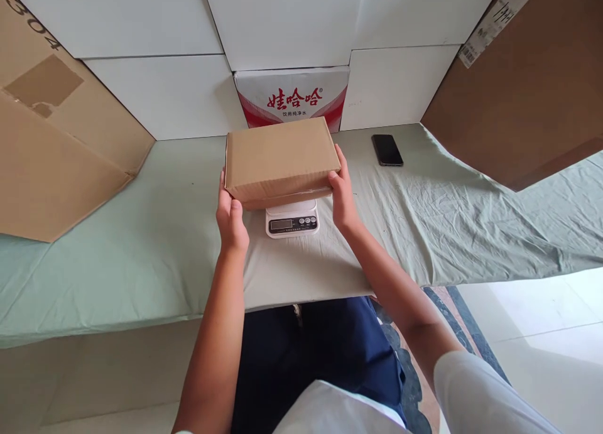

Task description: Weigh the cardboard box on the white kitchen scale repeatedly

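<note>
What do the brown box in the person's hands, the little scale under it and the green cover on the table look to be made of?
The brown box looks like plain matte cardboard: flat tan faces, folded edges. The scale appears to be smooth white plastic with a dark display and small buttons. The green cover seems to be thin woven cloth, since it creases and drapes over the edge.

White short sleeves, bare forearms, dark navy trousers

Table: we see a green sheet (117, 258) over it.
Wall: we see white boards (160, 88).
Floor: we see pale tiles (541, 314) and a rug (452, 308).
</note>
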Demonstrator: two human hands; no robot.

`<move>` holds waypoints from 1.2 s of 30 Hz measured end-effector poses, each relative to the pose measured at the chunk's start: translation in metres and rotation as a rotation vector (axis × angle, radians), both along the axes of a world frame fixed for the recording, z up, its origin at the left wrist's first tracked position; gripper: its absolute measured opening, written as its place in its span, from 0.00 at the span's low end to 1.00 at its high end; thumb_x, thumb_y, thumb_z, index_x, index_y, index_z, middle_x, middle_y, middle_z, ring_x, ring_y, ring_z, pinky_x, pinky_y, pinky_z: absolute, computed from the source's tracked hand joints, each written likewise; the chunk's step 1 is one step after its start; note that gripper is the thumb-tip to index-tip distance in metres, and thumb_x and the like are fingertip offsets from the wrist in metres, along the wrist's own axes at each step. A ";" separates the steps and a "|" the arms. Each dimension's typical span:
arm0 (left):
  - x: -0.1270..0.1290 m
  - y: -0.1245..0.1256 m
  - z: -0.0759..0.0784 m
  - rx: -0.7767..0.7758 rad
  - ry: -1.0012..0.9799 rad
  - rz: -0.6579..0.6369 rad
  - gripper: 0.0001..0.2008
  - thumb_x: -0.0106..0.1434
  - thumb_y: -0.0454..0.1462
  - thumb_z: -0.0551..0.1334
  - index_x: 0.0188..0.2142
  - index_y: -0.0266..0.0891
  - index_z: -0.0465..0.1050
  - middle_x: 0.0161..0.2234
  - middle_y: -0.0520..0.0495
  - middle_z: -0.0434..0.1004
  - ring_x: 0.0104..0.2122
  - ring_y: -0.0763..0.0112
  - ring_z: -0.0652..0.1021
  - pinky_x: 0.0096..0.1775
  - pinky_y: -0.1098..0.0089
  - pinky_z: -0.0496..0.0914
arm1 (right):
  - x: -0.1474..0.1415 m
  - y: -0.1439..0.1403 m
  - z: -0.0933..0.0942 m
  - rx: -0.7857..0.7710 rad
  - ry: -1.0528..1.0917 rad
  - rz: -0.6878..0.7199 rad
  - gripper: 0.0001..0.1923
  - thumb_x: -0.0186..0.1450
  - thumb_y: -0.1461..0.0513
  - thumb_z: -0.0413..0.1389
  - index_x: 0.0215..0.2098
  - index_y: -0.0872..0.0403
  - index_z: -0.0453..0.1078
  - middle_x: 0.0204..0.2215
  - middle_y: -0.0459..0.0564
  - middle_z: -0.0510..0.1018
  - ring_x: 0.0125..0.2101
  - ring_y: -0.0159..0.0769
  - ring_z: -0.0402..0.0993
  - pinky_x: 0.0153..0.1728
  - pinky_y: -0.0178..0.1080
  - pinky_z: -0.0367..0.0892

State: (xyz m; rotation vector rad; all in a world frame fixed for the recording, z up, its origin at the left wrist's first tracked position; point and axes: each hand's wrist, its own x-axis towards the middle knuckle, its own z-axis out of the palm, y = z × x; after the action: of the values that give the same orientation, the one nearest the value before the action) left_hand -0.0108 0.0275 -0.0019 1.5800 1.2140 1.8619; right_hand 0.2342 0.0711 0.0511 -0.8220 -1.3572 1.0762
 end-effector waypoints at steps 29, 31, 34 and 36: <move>0.007 0.000 0.002 -0.032 -0.005 -0.029 0.40 0.66 0.64 0.51 0.70 0.50 0.59 0.73 0.45 0.59 0.75 0.55 0.54 0.73 0.56 0.52 | -0.008 -0.016 -0.004 -0.050 0.006 -0.190 0.34 0.67 0.44 0.46 0.69 0.41 0.53 0.71 0.45 0.62 0.72 0.48 0.54 0.75 0.59 0.50; 0.006 0.000 0.002 -0.038 0.003 -0.027 0.40 0.66 0.64 0.50 0.71 0.50 0.58 0.73 0.46 0.59 0.75 0.56 0.55 0.73 0.57 0.52 | -0.008 -0.017 -0.003 -0.042 -0.018 -0.195 0.34 0.67 0.43 0.45 0.69 0.40 0.53 0.71 0.45 0.62 0.73 0.48 0.54 0.74 0.58 0.51; 0.005 0.001 0.001 -0.050 0.008 -0.033 0.41 0.66 0.65 0.49 0.71 0.50 0.56 0.73 0.47 0.58 0.75 0.56 0.55 0.73 0.58 0.54 | -0.007 -0.017 -0.003 -0.045 -0.013 -0.204 0.34 0.67 0.43 0.46 0.68 0.40 0.54 0.71 0.45 0.62 0.73 0.48 0.53 0.75 0.57 0.51; 0.004 0.001 0.002 -0.043 0.002 -0.045 0.41 0.66 0.65 0.50 0.71 0.50 0.57 0.74 0.47 0.56 0.75 0.56 0.54 0.73 0.58 0.53 | -0.007 -0.017 -0.003 -0.051 0.001 -0.206 0.34 0.66 0.43 0.46 0.68 0.41 0.54 0.71 0.45 0.62 0.72 0.48 0.54 0.75 0.58 0.50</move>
State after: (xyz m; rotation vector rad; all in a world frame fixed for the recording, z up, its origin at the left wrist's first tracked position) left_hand -0.0064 0.0290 -0.0003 1.5732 1.2009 1.7949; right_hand 0.2270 0.0538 0.0485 -0.9758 -1.2189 0.9533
